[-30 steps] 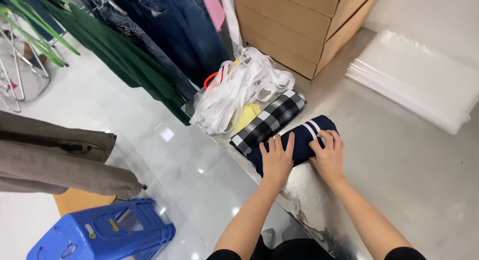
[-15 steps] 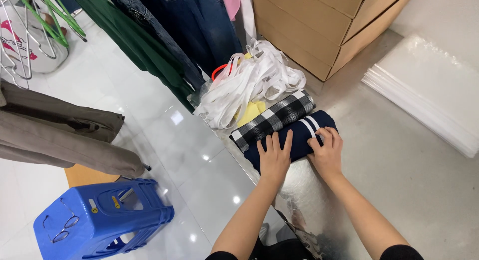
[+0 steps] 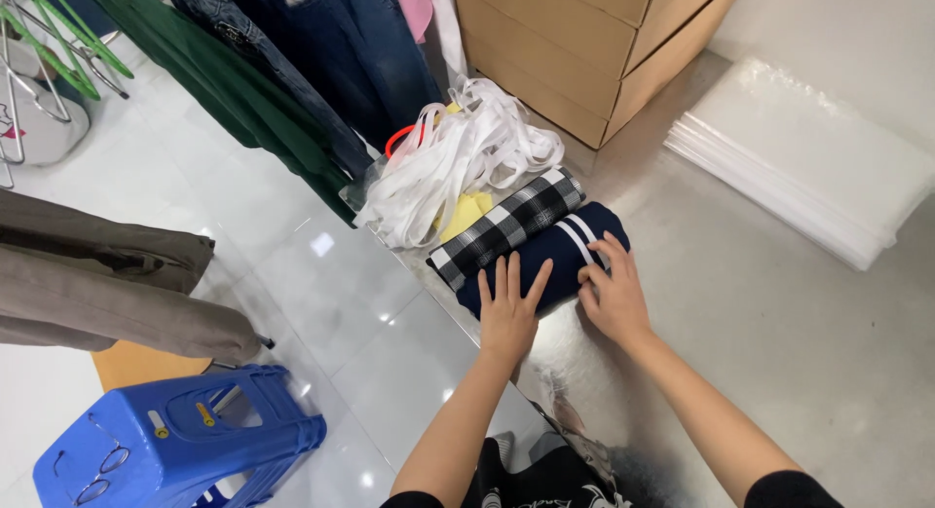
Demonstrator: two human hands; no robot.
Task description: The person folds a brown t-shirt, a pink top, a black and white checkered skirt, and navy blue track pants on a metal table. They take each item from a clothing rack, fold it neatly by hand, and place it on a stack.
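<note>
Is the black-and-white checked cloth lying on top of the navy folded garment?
No, the checked cloth lies beside the navy garment on the table, while both hands press the navy one.

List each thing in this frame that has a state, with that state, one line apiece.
Navy garment: folded, lying flat on the metal table.
Checked garment: folded, beside the navy one, touching it.
Left hand: flat, fingers spread, pressing the navy garment.
Right hand: fingers curled on the navy garment's near edge.
White straps: loose heap.
Cardboard boxes: closed, stacked.
Blue stool: upright on the floor.
</note>
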